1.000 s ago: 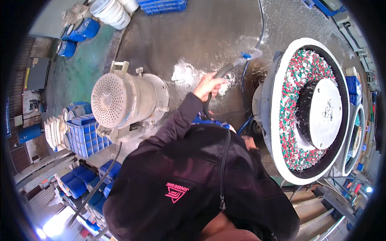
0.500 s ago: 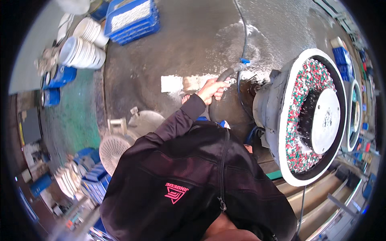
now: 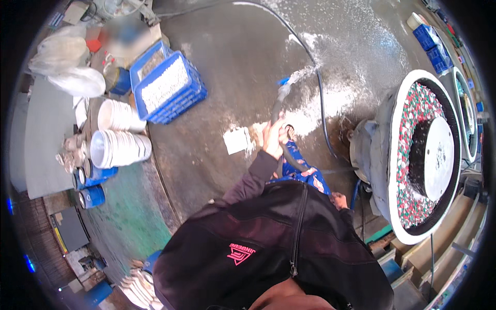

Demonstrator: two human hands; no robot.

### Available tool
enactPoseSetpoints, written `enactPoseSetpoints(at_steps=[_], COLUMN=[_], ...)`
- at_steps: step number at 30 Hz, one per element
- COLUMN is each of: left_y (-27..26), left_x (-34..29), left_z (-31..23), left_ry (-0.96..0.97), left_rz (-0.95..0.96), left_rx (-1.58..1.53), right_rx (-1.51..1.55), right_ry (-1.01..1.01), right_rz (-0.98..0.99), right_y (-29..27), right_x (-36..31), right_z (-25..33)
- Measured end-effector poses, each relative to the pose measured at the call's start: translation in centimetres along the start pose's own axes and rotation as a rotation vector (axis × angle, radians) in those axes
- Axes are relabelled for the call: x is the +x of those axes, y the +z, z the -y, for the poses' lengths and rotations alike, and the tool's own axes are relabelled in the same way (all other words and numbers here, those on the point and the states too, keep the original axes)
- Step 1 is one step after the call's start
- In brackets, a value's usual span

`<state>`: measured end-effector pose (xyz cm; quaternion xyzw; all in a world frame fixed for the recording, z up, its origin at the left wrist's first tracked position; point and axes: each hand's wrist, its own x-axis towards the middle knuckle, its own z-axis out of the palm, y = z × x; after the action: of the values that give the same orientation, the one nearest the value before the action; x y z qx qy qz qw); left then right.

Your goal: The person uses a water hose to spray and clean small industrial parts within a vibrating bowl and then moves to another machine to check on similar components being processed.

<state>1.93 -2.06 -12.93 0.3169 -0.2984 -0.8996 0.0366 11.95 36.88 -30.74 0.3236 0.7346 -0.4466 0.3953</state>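
In front of me, my left hand is closed round a dark hose, with its end pointing away from me. Water comes out beyond the blue valve handle at the tip and splashes on the wet floor. My right hand hangs low by my right side, near a blue hose; its fingers are too small to make out. To the right stands a large round tub machine with a white rim. Red, green and white pebble-like pieces lie in it around a pale central disc.
Blue crates of white pieces stand at far left, beside stacked white buckets and blue drums. Another black hose curves across the floor. A second round tub stands beyond the machine, with wooden troughs nearer me.
The view has turned and shifted, so the crates and buckets sit lower and the tub farther right. My left hand still grips the hose, and its tip now points farther left. My right hand shows more.
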Motion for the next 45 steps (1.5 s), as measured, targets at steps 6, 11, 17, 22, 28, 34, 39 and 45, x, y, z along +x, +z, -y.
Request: enactPoseSetpoints(at_steps=[6,11,17,22,28,34,39,45], left_y=[-0.2,4.6,9.4,13.2,19.4,26.2,29.9,36.1], left_x=[7.3,15.8,24.9,31.9,40.0,49.7,57.5,64.1], left_z=[-6.8,-12.2,-15.6,-17.5,-20.6,-21.2,-23.3,-25.5], left_ry=[0.048,0.082,0.106,-0.013,-0.428,-0.602,-0.642,-0.676], left_rz=[-0.067,-0.105,-0.199,-0.048,0.233,0.402,0.493,0.473], left_rx=[0.036,0.05,-0.169,0.015,0.267,0.421,0.469,0.42], right_rx=[-0.273,-0.151,0.283,-0.321,-0.3,0.242,0.428,0.26], right_ry=[-0.164,-0.27,-0.082,-0.618,-0.228,0.145,0.123,-0.242], right_rz=[0.002,0.015,0.216,-0.068,0.035,-0.189,-0.289,-0.842], right_y=[0.7,3.7,5.8,7.0,9.7,11.1,12.3,14.0], right_x=[9.7,17.6,15.8,21.6,21.7,18.9,19.3,20.3], right_z=[3.1,15.1,35.7,33.0,33.8,40.9,46.6,52.6])
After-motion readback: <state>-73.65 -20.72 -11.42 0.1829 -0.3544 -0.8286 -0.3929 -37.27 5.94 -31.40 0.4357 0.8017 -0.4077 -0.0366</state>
